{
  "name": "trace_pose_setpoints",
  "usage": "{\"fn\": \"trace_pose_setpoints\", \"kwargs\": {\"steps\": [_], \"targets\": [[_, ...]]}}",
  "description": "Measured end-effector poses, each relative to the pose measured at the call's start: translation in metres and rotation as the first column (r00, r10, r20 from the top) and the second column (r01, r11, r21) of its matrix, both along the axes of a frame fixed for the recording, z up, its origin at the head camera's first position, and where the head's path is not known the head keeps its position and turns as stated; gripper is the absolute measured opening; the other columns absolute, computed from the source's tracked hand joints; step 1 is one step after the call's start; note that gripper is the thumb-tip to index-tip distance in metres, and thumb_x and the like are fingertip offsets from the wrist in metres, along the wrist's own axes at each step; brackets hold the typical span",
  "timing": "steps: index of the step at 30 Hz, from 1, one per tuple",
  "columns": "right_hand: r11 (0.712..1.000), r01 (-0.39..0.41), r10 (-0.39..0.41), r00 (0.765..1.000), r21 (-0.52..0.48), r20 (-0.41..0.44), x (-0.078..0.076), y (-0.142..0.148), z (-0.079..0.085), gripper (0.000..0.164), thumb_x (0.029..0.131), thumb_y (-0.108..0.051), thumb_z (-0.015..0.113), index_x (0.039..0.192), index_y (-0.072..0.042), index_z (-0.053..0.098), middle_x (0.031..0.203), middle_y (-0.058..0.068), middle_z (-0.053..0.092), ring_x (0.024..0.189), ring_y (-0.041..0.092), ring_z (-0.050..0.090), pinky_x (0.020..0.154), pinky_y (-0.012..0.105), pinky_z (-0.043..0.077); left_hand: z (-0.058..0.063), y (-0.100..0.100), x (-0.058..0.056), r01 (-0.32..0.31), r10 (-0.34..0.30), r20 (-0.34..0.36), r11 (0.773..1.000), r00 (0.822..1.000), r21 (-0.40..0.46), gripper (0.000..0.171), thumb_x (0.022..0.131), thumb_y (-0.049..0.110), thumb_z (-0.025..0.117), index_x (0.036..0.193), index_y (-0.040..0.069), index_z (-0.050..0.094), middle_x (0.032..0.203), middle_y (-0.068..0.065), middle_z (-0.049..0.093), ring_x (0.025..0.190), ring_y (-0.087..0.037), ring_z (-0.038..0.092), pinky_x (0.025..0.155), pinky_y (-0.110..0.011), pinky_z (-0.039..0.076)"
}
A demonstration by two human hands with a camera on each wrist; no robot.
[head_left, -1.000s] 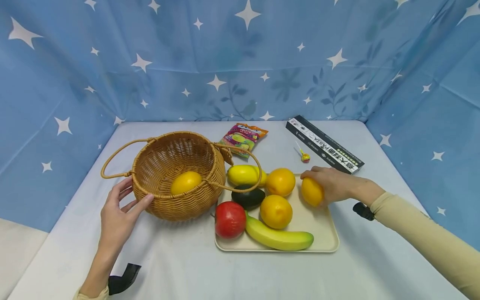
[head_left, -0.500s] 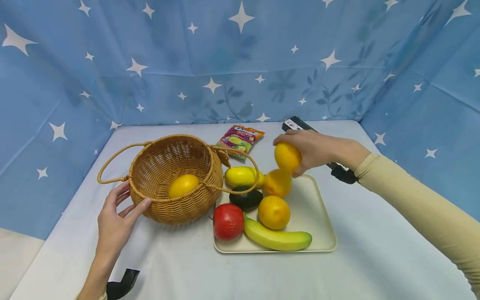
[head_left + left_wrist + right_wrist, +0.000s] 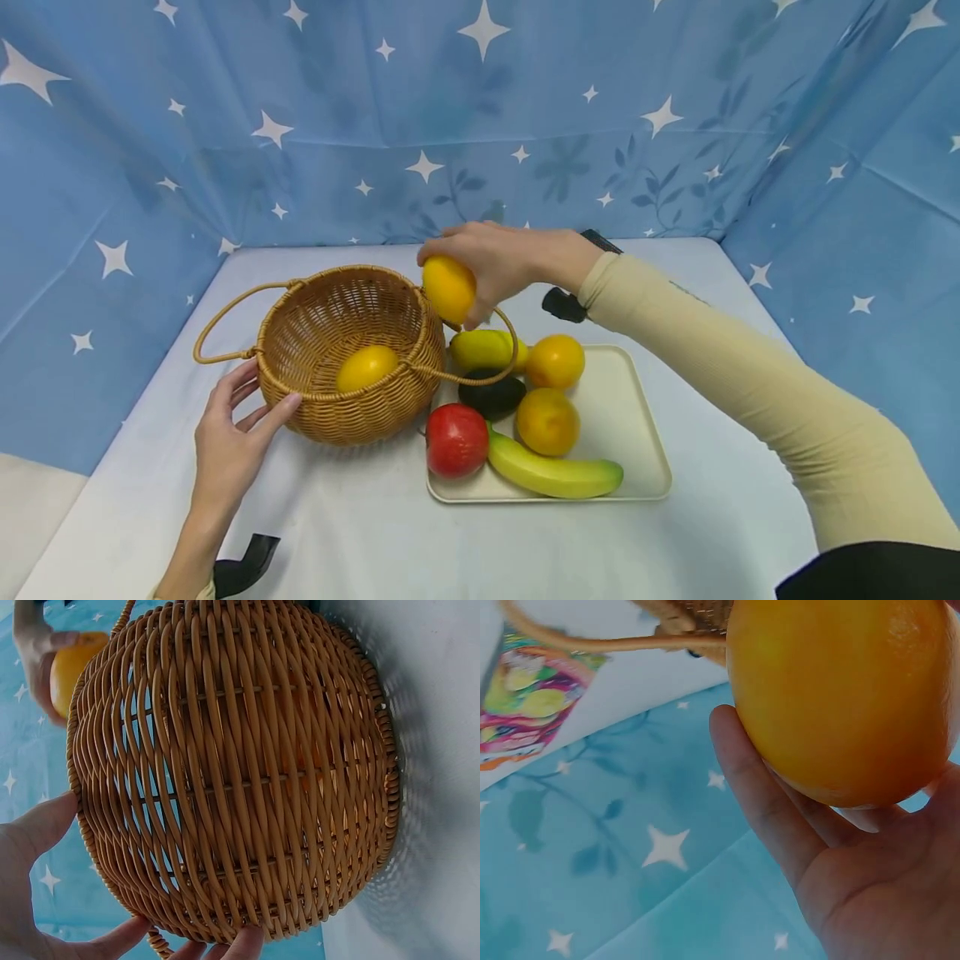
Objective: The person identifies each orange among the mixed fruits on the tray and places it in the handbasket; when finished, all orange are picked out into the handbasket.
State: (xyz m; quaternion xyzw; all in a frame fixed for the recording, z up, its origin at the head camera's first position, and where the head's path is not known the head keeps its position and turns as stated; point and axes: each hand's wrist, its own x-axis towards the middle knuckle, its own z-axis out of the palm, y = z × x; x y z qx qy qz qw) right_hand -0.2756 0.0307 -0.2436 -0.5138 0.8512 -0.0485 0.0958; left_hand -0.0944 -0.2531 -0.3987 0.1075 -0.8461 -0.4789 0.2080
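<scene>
Pale table (image 3: pixel 360 533): right hand (image 3: pixel 495 258) grips lemon (image 3: pixel 448 288) above basket (image 3: pixel 348 354) rim (just right); left hand (image 3: pixel 232 437) open against wall.

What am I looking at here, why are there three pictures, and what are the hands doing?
These are a person's two bare hands, filmed by three cameras at once. The wide picture comes from a head camera looking down at the table. The other two come from cameras on each wrist. The right hand holds a yellow-orange fruit in the air beside the rim of a wicker basket. The left hand rests against the basket's side. One similar fruit lies inside. A cream tray next to it carries a banana, a red apple and other fruit.
</scene>
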Motion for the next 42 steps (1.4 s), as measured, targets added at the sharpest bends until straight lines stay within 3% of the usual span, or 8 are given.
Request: {"fn": "trace_pose_setpoints", "kwargs": {"steps": [6, 16, 23, 28, 31, 35, 42], "targets": [[0.995, -0.031, 0.031, 1.000, 0.098, 0.006, -0.002, -0.054, 0.003, 0.081, 0.068, -0.037, 0.084, 0.136, -0.019, 0.044, 0.125, 0.004, 0.052, 0.111, 0.021, 0.046, 0.087, 0.032, 0.048, 0.001, 0.000, 0.000, -0.008, 0.008, 0.011, 1.000, 1.000, 0.006, 0.068, 0.084, 0.008, 0.074, 0.144, 0.007, 0.040, 0.139, -0.010, 0.045, 0.123, -0.025, 0.044, 0.082, 0.003, 0.042], [0.978, -0.062, 0.058, 0.998, 0.199, 0.023, 0.004, -0.140, -0.008, 0.077, 0.071, -0.039, 0.081, 0.137, -0.025, 0.043, 0.120, -0.006, 0.053, 0.106, 0.010, 0.047, 0.081, 0.022, 0.046, 0.000, 0.000, 0.001, -0.030, 0.029, 0.035, 0.999, 0.999, 0.026, 0.069, 0.085, 0.010, 0.074, 0.145, 0.010, 0.040, 0.140, -0.007, 0.043, 0.125, -0.024, 0.043, 0.082, 0.003, 0.042], [0.962, -0.031, 0.011, 0.997, 0.271, 0.073, 0.006, -0.167, -0.025, 0.083, 0.071, -0.043, 0.082, 0.140, -0.025, 0.039, 0.125, -0.006, 0.050, 0.110, 0.010, 0.046, 0.088, 0.021, 0.045, -0.002, 0.004, 0.001, -0.026, 0.026, 0.029, 1.000, 0.999, 0.017, 0.068, 0.085, 0.011, 0.073, 0.144, 0.010, 0.040, 0.140, -0.007, 0.044, 0.124, -0.024, 0.043, 0.082, 0.003, 0.041], [0.921, -0.004, -0.021, 0.998, 0.389, 0.062, 0.013, -0.179, -0.045, 0.092, 0.073, -0.048, 0.078, 0.149, -0.029, 0.029, 0.141, -0.009, 0.042, 0.124, 0.007, 0.041, 0.100, 0.020, 0.041, -0.004, 0.007, 0.001, -0.020, 0.019, 0.031, 1.000, 0.999, 0.017, 0.068, 0.085, 0.012, 0.074, 0.144, 0.009, 0.040, 0.139, -0.010, 0.044, 0.124, -0.024, 0.043, 0.081, 0.004, 0.041], [0.901, -0.001, -0.025, 0.998, 0.433, 0.054, 0.020, -0.185, -0.053, 0.087, 0.078, -0.047, 0.073, 0.150, -0.032, 0.026, 0.144, -0.011, 0.038, 0.124, 0.006, 0.039, 0.098, 0.021, 0.041, -0.004, 0.007, 0.001, -0.023, 0.023, 0.030, 1.000, 0.999, 0.016, 0.068, 0.085, 0.012, 0.074, 0.144, 0.010, 0.041, 0.139, -0.010, 0.044, 0.125, -0.025, 0.044, 0.081, 0.004, 0.041], [0.901, 0.018, -0.052, 0.996, 0.433, 0.068, 0.028, -0.194, -0.057, 0.073, 0.081, -0.042, 0.069, 0.144, -0.037, 0.032, 0.139, -0.014, 0.040, 0.115, 0.005, 0.040, 0.092, 0.024, 0.042, -0.001, 0.007, 0.000, -0.031, 0.030, 0.032, 0.999, 0.999, 0.017, 0.068, 0.085, 0.012, 0.074, 0.144, 0.011, 0.041, 0.139, -0.008, 0.043, 0.126, -0.025, 0.043, 0.082, 0.003, 0.041], [0.881, 0.057, -0.097, 0.993, 0.469, 0.063, 0.037, -0.203, -0.059, 0.069, 0.082, -0.046, 0.068, 0.141, -0.038, 0.035, 0.139, -0.017, 0.039, 0.119, 0.001, 0.040, 0.097, 0.024, 0.039, 0.001, 0.007, -0.001, -0.032, 0.031, 0.036, 0.999, 0.999, 0.029, 0.068, 0.085, 0.011, 0.074, 0.145, 0.010, 0.040, 0.139, -0.007, 0.043, 0.126, -0.025, 0.042, 0.082, 0.004, 0.041]]}}
